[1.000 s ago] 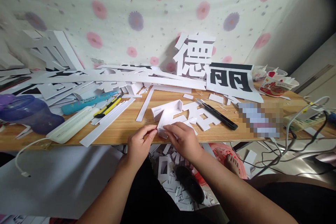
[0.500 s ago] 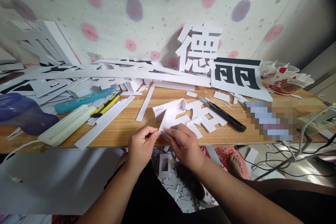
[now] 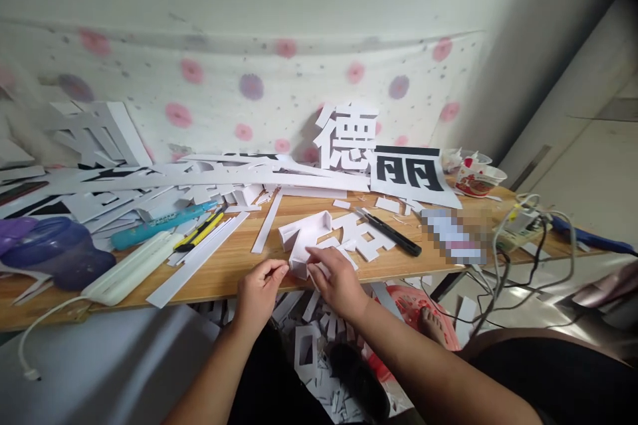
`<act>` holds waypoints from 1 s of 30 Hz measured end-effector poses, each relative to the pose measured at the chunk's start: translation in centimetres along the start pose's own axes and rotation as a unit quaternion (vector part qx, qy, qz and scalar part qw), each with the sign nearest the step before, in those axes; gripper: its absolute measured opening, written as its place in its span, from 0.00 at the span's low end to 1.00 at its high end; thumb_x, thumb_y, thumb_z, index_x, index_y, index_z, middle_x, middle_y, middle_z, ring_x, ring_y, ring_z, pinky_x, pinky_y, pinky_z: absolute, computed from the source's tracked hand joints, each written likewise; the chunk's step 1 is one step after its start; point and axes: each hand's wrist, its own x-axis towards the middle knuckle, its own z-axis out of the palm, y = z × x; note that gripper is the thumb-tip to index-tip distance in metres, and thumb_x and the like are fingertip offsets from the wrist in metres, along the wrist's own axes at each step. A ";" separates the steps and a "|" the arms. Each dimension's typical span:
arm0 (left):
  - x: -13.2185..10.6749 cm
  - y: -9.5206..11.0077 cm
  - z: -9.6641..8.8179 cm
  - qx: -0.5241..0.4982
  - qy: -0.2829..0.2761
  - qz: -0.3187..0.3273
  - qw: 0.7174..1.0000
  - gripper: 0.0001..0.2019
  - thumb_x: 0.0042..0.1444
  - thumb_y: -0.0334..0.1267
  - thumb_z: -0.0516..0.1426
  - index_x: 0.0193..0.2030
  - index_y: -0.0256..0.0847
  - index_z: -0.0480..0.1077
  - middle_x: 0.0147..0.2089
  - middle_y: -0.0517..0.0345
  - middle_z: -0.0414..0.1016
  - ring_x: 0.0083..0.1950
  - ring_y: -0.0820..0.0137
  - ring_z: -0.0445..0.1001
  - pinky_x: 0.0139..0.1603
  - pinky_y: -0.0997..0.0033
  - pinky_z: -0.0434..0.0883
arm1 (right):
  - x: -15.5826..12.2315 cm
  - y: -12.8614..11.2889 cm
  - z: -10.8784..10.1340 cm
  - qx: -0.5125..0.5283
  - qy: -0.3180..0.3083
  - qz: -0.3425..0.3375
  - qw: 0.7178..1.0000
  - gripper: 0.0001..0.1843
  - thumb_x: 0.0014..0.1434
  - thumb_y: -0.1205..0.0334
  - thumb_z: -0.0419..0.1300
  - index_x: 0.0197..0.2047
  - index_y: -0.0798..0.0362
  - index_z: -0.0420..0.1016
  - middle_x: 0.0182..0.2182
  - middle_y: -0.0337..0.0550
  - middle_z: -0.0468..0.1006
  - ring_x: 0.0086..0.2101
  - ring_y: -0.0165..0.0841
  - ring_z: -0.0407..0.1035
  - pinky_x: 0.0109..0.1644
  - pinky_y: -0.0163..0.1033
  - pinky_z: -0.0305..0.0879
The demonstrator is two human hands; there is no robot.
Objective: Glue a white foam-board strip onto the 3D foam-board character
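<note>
At right of centre, a red-printed bowl [image 3: 477, 177] holds white scraps. Low centre, the left hand [image 3: 258, 291] and right hand [image 3: 337, 277] pinch the near edge of a white foam-board character [image 3: 333, 237] lying flat on the wooden table [image 3: 234, 259], beside a black knife [image 3: 389, 232].

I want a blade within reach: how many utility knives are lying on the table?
2. A black utility knife lies right of the white foam character the hands work on; a yellow-and-black utility knife lies left, beside white strips. Paper piles may hide others.
</note>
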 end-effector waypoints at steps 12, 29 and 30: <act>1.2 1.0 -4.8 -0.172 0.123 -0.065 0.975 0.25 0.49 0.54 0.58 0.50 0.43 0.63 0.54 0.49 0.70 0.51 0.62 0.75 0.54 0.55 0.72 | 1.0 2.9 -16.9 0.402 0.342 0.445 0.723 0.10 0.62 0.61 0.48 0.33 0.49 0.67 0.26 0.40 0.78 0.27 0.29 0.73 0.38 0.37 0.73; 7.8 0.1 -0.7 -0.017 -0.103 -0.062 0.993 0.36 0.33 0.47 0.67 0.53 0.37 0.68 0.51 0.40 0.76 0.52 0.51 0.75 0.57 0.45 0.68 | 1.9 6.7 -20.2 -0.165 -0.221 0.282 0.919 0.17 0.56 0.57 0.57 0.47 0.53 0.78 0.42 0.47 0.80 0.41 0.39 0.74 0.46 0.40 0.67; 7.9 -0.1 -0.6 -0.018 -0.113 -0.060 0.992 0.36 0.34 0.47 0.67 0.53 0.37 0.68 0.50 0.41 0.77 0.51 0.52 0.75 0.57 0.46 0.69 | 2.5 7.2 -19.8 -0.214 -0.253 0.250 0.910 0.19 0.56 0.57 0.57 0.49 0.52 0.77 0.44 0.48 0.79 0.43 0.41 0.73 0.48 0.41 0.66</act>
